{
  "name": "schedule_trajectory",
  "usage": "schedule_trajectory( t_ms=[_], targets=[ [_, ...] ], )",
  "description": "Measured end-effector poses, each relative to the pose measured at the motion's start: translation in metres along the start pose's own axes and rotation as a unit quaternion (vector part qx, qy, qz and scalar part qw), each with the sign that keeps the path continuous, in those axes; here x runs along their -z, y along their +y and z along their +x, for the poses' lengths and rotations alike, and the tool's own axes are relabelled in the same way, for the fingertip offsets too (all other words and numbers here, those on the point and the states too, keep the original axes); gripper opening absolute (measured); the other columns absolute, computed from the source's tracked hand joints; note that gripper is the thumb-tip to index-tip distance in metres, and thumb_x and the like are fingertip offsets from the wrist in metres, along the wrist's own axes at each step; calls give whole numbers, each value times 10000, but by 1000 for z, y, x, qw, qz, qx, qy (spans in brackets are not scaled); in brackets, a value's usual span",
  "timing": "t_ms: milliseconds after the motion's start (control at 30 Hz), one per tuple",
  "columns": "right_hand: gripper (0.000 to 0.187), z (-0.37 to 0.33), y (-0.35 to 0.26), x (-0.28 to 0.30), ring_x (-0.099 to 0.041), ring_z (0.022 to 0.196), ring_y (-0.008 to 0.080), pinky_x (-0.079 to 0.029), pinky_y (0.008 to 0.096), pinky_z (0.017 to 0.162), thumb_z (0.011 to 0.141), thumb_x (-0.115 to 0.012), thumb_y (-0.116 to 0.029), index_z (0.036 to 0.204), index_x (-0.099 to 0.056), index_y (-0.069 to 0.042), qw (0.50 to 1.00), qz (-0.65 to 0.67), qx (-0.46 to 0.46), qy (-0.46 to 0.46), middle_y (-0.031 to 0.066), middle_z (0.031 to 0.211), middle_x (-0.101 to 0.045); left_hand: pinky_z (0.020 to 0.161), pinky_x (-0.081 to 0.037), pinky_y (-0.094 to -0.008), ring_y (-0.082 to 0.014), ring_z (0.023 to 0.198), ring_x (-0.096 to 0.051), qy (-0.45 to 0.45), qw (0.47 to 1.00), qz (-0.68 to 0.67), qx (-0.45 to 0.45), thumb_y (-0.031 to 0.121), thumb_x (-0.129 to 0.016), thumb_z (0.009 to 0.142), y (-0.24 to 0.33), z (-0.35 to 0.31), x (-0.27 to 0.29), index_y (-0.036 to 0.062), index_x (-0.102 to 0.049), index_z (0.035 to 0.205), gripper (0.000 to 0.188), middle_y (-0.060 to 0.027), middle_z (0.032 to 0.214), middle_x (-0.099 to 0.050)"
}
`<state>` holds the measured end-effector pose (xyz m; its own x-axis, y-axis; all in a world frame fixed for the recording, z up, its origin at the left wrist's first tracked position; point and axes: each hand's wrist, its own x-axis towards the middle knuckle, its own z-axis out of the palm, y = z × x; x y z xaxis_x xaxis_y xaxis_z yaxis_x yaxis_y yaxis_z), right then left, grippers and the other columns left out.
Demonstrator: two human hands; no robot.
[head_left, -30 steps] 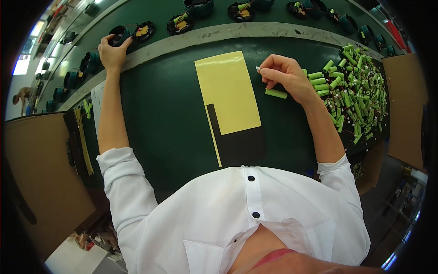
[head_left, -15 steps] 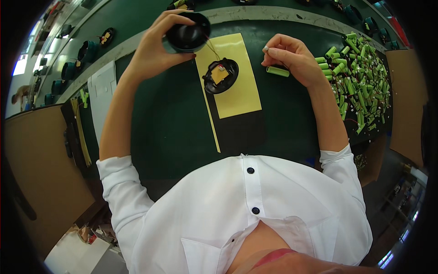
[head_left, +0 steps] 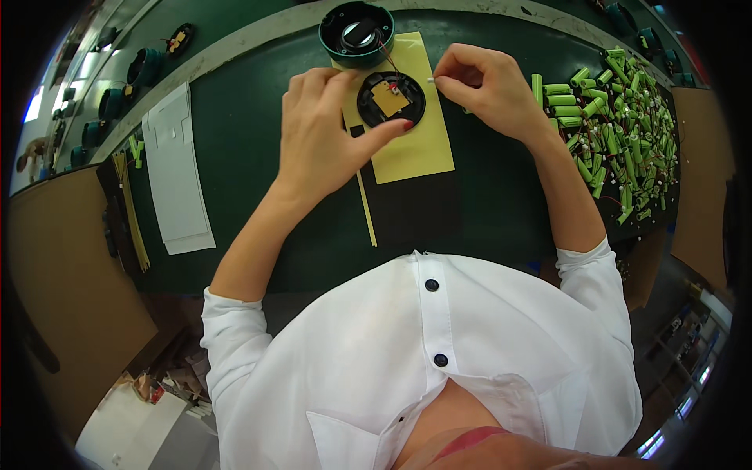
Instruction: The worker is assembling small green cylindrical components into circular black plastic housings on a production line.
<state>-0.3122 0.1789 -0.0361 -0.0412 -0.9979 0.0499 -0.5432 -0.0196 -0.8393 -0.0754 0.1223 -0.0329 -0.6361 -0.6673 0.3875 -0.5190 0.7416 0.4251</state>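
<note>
A round black cover (head_left: pixel 366 106) lies on the yellow sheet, with a tan circuit board (head_left: pixel 388 99) inside it. My left hand (head_left: pixel 317 129) curves around the cover's left side, fingers apart, its thumb at the lower rim. From the board, thin wires (head_left: pixel 389 56) run up to a dark green round housing (head_left: pixel 333 48), which stands open side up just beyond. On the right, my right hand (head_left: pixel 489 90) pinches a small white connector (head_left: pixel 431 80) between thumb and forefinger. Most of the green battery cell (head_left: pixel 468 110) by that hand is hidden behind it.
A heap of green battery cells (head_left: pixel 619 133) with wires covers the table's right side. The yellow sheet (head_left: pixel 423 153) rests over a black one (head_left: pixel 411 211). White sheets (head_left: pixel 176 172) are stacked at the left. More housings (head_left: pixel 145 66) stand along the far left.
The housing has left my left hand and now stands behind the cover. That hand has moved right to the cover. My right hand has come left towards the cover with the connector.
</note>
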Motion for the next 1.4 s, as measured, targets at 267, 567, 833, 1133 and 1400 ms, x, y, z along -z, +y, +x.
schedule_trajectory(
  t_ms=[267,567,833,1133,1400],
  targets=[
    [76,13,-25,-22,-618,682,235,-485,352,629,777,-625,-106,804,-592,-43,966,-198,155,52,70,734,-585,775,-524,-330,-237,983,-596,-14,977,-199,77,190,-849,676,-4,-4,-13,-24,-467,1282,748,-138,1091,-568],
    [75,11,-31,-29,-634,682,197,-498,314,605,773,-666,-68,798,-600,-42,941,-247,208,105,45,742,-587,780,-561,-264,-181,945,-663,-64,819,-532,206,-15,-708,766,-7,-4,-12,-42,-349,1362,696,-136,1074,-626],
    [91,10,-31,-31,-599,729,218,-491,348,589,742,-659,-113,770,-583,-72,918,-301,232,111,37,725,-556,742,-558,-270,-167,894,-678,-39,896,-421,131,-1,-692,767,-3,-7,-16,-36,-379,1359,671,-141,1060,-656],
    [129,3,-41,-38,-624,770,209,-510,319,594,678,-691,-84,761,-593,-70,882,-400,232,94,40,746,-578,827,-517,-260,-127,924,-652,-86,917,-366,134,-7,-705,776,5,-4,-9,15,-401,1390,685,-90,1047,-649],
    [146,14,-28,-31,-615,675,226,-496,328,639,767,-661,-113,824,-593,3,975,-191,116,-3,83,716,-606,791,-559,-295,-175,926,-674,-89,879,-450,130,30,-708,738,-14,-2,-16,-43,-423,1317,650,-136,1062,-661]
  ],
)
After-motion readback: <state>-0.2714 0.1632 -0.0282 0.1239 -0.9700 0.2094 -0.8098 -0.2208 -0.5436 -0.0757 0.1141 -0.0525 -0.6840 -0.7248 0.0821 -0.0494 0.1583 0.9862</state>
